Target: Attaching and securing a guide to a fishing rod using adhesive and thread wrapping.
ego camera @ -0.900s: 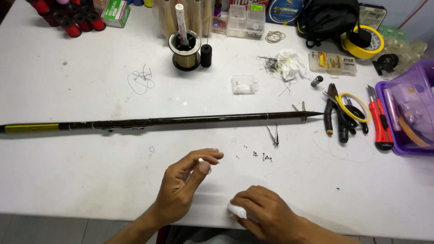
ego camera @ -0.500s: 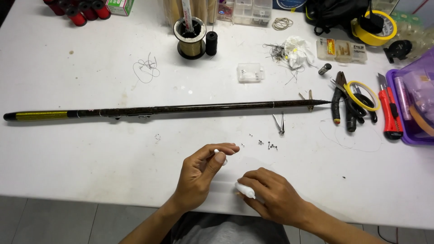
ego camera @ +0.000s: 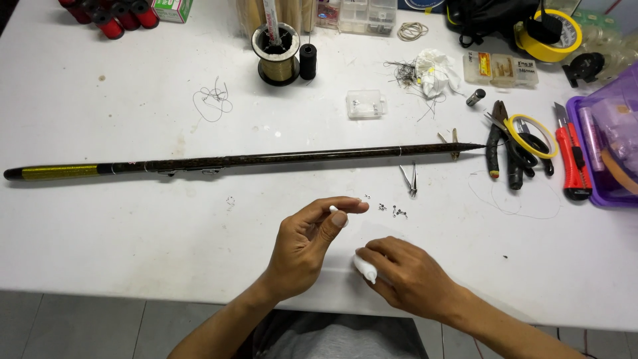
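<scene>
Left hand [ego camera: 307, 242] at lower centre pinching a small white cap [ego camera: 334, 209] between thumb and fingertips, right hand [ego camera: 405, 272] just right of it closed around a small white tube [ego camera: 365, 268], long dark fishing rod [ego camera: 266, 159] lying across mid-frame on the white table [ego camera: 100, 233], tiny metal parts [ego camera: 392, 211] just above the hands.

Both hands are bare: the left hand [ego camera: 307, 238] and the right hand [ego camera: 407, 274] carry no gloves, rings, watch or bands that can be seen. Both forearms are uncovered down to the lower edge of the view, and no sleeve or cuff shows on either one. Fingernails are short and unpainted where they can be made out. Below and between the forearms lies a patch of grey cloth [ego camera: 339, 336], seemingly a garment on the person's lap or trunk; its kind cannot be told.
</scene>
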